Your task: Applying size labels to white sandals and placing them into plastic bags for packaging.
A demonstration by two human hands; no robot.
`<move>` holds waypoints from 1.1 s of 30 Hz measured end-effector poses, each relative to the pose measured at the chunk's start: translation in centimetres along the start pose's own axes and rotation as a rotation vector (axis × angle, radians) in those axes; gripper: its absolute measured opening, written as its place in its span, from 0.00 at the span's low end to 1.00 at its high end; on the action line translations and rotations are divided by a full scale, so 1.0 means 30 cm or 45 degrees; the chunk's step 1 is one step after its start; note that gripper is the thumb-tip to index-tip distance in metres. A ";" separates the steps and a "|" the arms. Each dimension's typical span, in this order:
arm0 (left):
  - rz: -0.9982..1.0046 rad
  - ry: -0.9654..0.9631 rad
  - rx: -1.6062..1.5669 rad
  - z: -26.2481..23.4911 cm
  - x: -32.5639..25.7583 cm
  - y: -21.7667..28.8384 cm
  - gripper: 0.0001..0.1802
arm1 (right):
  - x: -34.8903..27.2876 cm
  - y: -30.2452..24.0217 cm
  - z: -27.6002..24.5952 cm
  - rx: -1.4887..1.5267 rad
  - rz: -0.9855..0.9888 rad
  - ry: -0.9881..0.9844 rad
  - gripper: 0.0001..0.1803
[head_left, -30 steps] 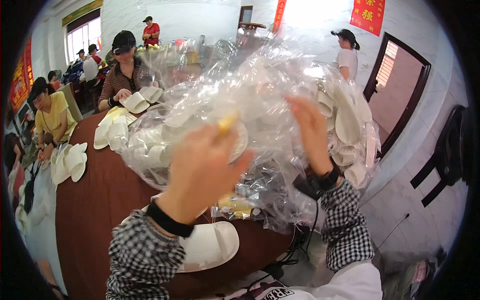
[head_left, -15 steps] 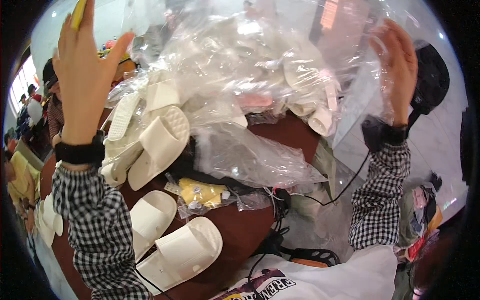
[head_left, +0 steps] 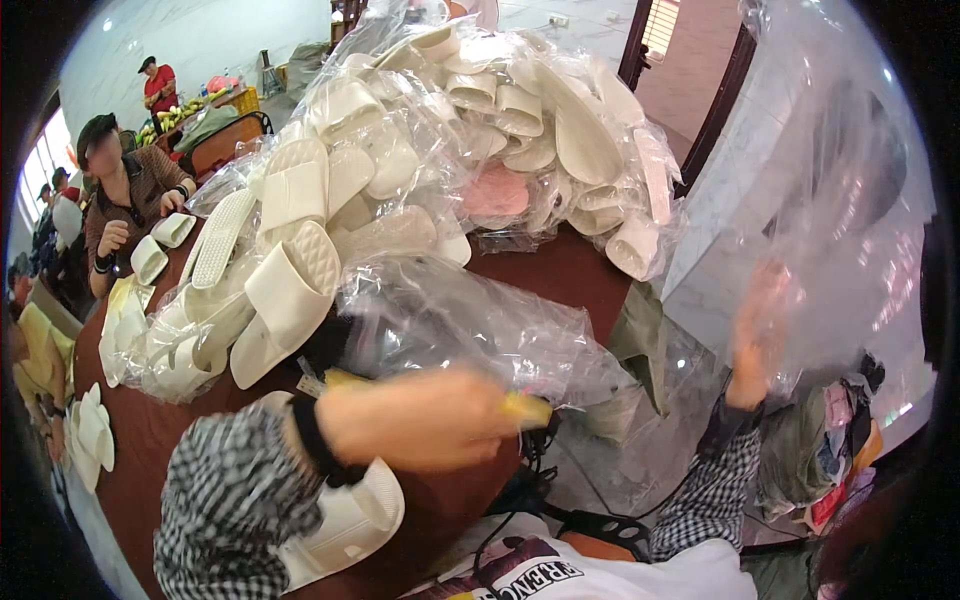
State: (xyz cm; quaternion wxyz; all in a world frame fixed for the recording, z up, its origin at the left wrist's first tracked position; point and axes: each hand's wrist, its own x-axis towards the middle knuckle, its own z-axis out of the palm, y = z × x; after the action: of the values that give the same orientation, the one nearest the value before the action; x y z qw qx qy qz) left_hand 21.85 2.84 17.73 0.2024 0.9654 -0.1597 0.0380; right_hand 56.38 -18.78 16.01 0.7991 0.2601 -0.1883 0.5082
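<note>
My left hand is smeared by motion over the front of the table, its fingers closed around a small yellow object whose kind I cannot make out. Beneath that forearm a cream slipper is partly covered. On the right, my right hand is blurred against a large clear plastic bag in the air; whether its fingers grip the film is unclear. Cream slippers in clear wrapping form a big heap beyond my hands, with a pink piece among them. Another clear bag lies before the heap.
The red-brown table carries the heap. More cream slippers lie at its left edge. A person sits across at the far left. Bagged items stand at the lower right, and a chair is close to me.
The large clear bag has come off the heap toward the right, uncovering the slippers. My left hand has swung down and inward with the yellow object; my right hand has dropped lower.
</note>
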 end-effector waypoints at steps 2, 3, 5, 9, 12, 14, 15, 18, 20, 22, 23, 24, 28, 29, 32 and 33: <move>0.319 0.502 0.170 -0.039 0.154 -0.189 0.23 | -0.039 0.009 0.003 0.180 0.157 0.048 0.35; 0.216 0.521 -0.009 -0.068 0.225 -0.292 0.22 | -0.035 0.080 0.012 0.101 0.071 0.074 0.36; -0.098 0.332 -0.072 -0.173 0.329 -0.422 0.23 | -0.064 0.128 -0.056 -0.095 0.080 0.153 0.35; -0.165 0.436 0.404 -0.144 0.355 -0.663 0.27 | -0.067 0.426 -0.238 -0.766 0.172 0.349 0.33; -0.004 0.553 0.642 -0.095 0.403 -0.775 0.27 | -0.048 0.380 -0.300 -1.285 0.208 0.475 0.31; -0.235 0.716 -0.434 -0.111 0.420 -0.782 0.26 | -0.058 0.351 -0.339 -1.616 0.235 0.566 0.30; -0.510 0.783 -0.506 -0.143 0.398 -0.692 0.24 | -0.072 0.313 -0.358 -1.793 0.237 0.627 0.29; -0.504 0.850 -0.366 -0.191 0.357 -0.674 0.24 | -0.107 0.192 -0.441 -1.852 0.303 0.827 0.29; -0.589 0.948 -0.123 -0.423 0.255 -0.675 0.23 | -0.091 0.255 -0.486 -1.688 0.285 0.856 0.29; -0.592 1.018 0.024 -0.436 0.193 -0.680 0.23 | -0.089 0.230 -0.497 -1.597 0.196 0.966 0.29; -0.609 1.052 0.135 -0.471 0.125 -0.640 0.23 | -0.081 0.239 -0.490 -1.697 0.211 0.846 0.30; -0.621 1.083 0.235 -0.496 0.070 -0.614 0.23 | -0.075 0.244 -0.492 -1.800 0.220 0.733 0.30; -0.671 1.214 0.639 -0.650 -0.110 -0.565 0.22 | -0.047 0.275 -0.534 -1.773 0.239 0.753 0.31; -0.649 1.259 0.708 -0.627 -0.149 -0.548 0.22 | -0.049 0.255 -0.523 -1.771 0.182 0.788 0.32; -0.664 1.336 0.936 -0.664 -0.197 -0.386 0.22 | -0.056 0.256 -0.520 -1.812 0.113 0.810 0.34; -0.707 1.451 0.725 -0.649 -0.191 -0.291 0.21 | -0.061 0.252 -0.525 -1.882 0.070 0.827 0.35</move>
State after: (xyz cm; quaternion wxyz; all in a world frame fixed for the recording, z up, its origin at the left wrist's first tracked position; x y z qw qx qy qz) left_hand 19.09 19.94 31.45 -0.0044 0.8156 0.2405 0.5262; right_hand 49.31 -7.91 4.17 0.7665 -0.5010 -0.2405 0.3219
